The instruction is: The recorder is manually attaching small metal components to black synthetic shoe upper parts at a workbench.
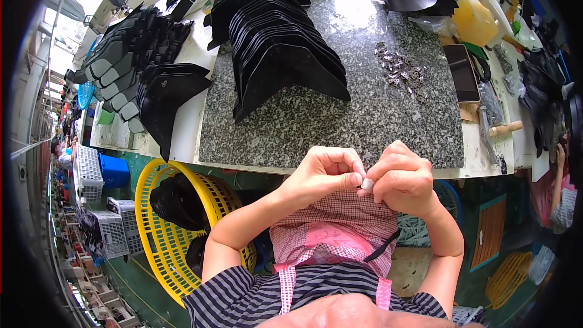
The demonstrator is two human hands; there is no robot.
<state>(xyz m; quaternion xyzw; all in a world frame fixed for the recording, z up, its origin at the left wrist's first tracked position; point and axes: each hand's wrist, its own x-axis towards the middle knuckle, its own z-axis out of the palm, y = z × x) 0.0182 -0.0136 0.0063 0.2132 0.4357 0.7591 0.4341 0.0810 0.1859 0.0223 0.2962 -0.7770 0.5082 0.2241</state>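
Observation:
Just past the slab's front edge, my left hand (328, 173) and my right hand (402, 177) meet with fingertips pinched together. A small white piece (366, 184) shows between them, against the right fingers. I cannot make out whether it is a scrap or a wrapping on a fingertip. What the left fingertips pinch is hidden. Beyond my hands, a long row of overlapping black sheet pieces (291, 67) lies on a speckled granite slab (388, 130). Small shiny metal fittings (401, 70) are scattered on the slab's right side.
More black pieces (170, 88) fan out at left. At right are a dark tablet-like thing (463, 73), a wooden-handled hammer (505, 128) and a yellowish container (475, 19). A yellow basket (143, 225) with black items stands low left; a blue bin (113, 171) is farther off.

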